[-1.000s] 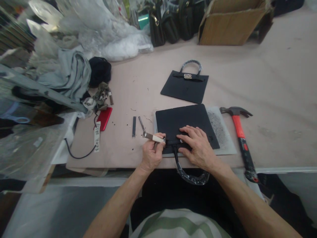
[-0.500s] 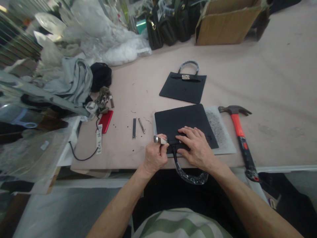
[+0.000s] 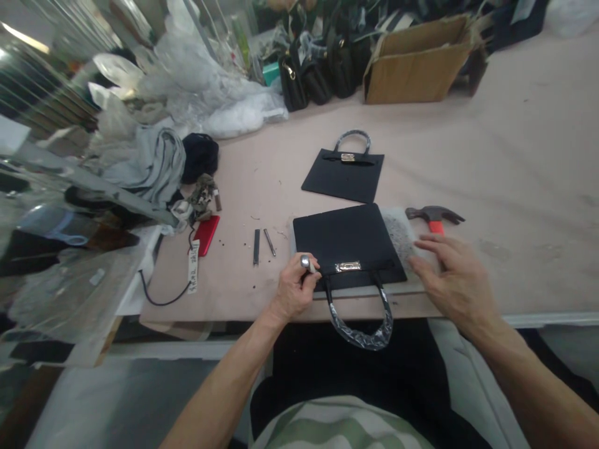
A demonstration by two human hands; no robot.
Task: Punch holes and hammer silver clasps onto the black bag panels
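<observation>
My left hand [image 3: 294,290] is closed around a short metal punch [image 3: 306,263], its rounded silver end pointing up, by the left edge of a black handbag panel [image 3: 344,237]. The panel lies flat, with a metal clasp plate [image 3: 348,267] and a plastic-wrapped handle [image 3: 362,337] that hangs over the table edge towards me. My right hand [image 3: 461,284] has its fingers stretched out over the claw hammer [image 3: 436,215]. Only the hammer's head and a bit of red handle show; whether the hand touches it I cannot tell.
A speckled pale board [image 3: 397,227] lies under the panel. Behind it is a second black panel [image 3: 344,178] with a handle. Two thin metal tools [image 3: 256,247] and a red phone-like object [image 3: 206,236] lie left. A cardboard box [image 3: 412,72] and black bags [image 3: 292,78] stand behind.
My right hand has lifted off the panel and moved right to the hammer, uncovering the clasp plate. My left hand stays by the panel's left edge with the punch. The view has shifted slightly.
</observation>
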